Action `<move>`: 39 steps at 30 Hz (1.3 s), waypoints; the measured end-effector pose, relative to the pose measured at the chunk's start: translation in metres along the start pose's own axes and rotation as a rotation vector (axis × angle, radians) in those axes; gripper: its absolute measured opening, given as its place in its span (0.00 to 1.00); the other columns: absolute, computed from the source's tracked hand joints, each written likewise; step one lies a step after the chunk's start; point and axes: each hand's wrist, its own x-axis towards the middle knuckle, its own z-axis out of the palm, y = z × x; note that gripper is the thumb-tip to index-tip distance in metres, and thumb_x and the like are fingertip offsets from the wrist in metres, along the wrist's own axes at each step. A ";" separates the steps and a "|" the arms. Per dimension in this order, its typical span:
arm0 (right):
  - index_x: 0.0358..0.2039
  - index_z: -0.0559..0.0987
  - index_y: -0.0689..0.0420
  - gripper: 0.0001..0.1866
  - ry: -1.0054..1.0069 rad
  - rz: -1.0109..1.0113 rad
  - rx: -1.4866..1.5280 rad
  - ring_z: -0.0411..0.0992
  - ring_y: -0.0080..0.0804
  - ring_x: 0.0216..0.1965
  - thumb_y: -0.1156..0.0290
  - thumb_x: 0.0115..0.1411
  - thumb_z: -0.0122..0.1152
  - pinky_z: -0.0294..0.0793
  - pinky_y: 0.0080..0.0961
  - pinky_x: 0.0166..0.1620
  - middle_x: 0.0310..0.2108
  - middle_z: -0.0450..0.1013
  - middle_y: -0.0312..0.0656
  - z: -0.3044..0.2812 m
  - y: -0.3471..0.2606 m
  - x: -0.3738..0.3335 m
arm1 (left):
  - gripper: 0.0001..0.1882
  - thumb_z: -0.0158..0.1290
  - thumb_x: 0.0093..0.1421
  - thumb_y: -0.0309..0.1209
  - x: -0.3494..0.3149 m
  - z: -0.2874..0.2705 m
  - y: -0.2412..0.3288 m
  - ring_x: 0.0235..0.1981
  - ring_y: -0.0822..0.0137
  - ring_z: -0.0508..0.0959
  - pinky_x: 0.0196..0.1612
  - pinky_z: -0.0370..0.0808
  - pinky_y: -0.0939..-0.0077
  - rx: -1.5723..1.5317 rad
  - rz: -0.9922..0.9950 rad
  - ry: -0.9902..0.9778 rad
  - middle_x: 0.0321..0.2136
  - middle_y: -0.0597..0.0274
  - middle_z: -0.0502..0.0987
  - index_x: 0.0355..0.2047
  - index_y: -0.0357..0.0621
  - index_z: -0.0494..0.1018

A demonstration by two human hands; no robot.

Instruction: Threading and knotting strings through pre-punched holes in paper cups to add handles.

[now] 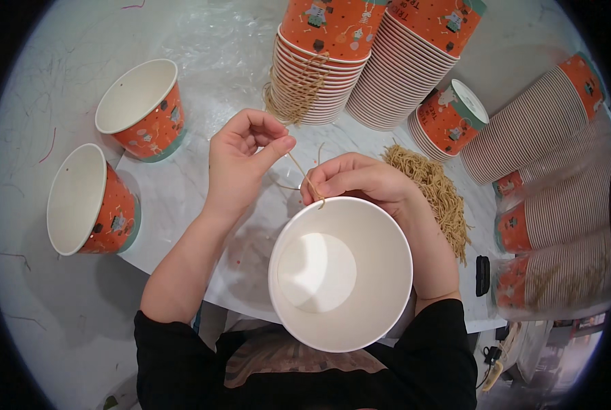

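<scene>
A large white paper tub [340,273] sits in front of me at the table's near edge, its open mouth facing up and nothing inside. My left hand [244,154], raised beyond the tub, pinches one end of a thin tan cord [296,164] between thumb and fingertips. The cord runs slanting down to the tub's far rim, where a small loop of it shows. At that rim my right hand [363,179] has thumb and fingers pinched on the cord. Whether the cord passes through a hole in the tub wall is hidden by the rim and fingers.
Two orange tubs [158,126] [117,215] lie tilted at the left. Tall stacks of nested tubs [319,75] [404,68] stand at the back, one draped with cords. A pile of tan cords [432,191] lies right of my right hand. More stacks [524,123] fill the right side.
</scene>
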 end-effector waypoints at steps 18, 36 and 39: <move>0.44 0.78 0.66 0.25 0.085 0.058 0.023 0.77 0.28 0.44 0.52 0.71 0.52 0.78 0.23 0.50 0.42 0.77 0.43 0.011 0.000 0.005 | 0.13 0.63 0.56 0.18 -0.003 0.008 0.004 0.37 0.75 0.79 0.41 0.76 0.80 -0.071 -0.181 -0.144 0.36 0.63 0.78 0.41 0.38 0.74; 0.48 0.70 0.63 0.10 0.156 -0.744 0.503 0.63 0.25 0.31 0.72 0.73 0.44 0.68 0.31 0.54 0.27 0.62 0.32 -0.001 -0.037 -0.041 | 0.04 0.62 0.55 0.19 -0.007 0.010 0.009 0.33 0.76 0.78 0.41 0.75 0.79 0.340 0.039 -0.228 0.29 0.65 0.81 0.31 0.38 0.79; 0.45 0.71 0.61 0.10 0.331 -0.910 0.242 0.61 0.24 0.30 0.71 0.74 0.41 0.69 0.32 0.53 0.26 0.60 0.31 -0.005 -0.055 -0.065 | 0.05 0.63 0.56 0.20 -0.003 0.005 0.003 0.32 0.78 0.77 0.39 0.74 0.82 0.445 -0.091 -0.221 0.29 0.66 0.80 0.31 0.38 0.77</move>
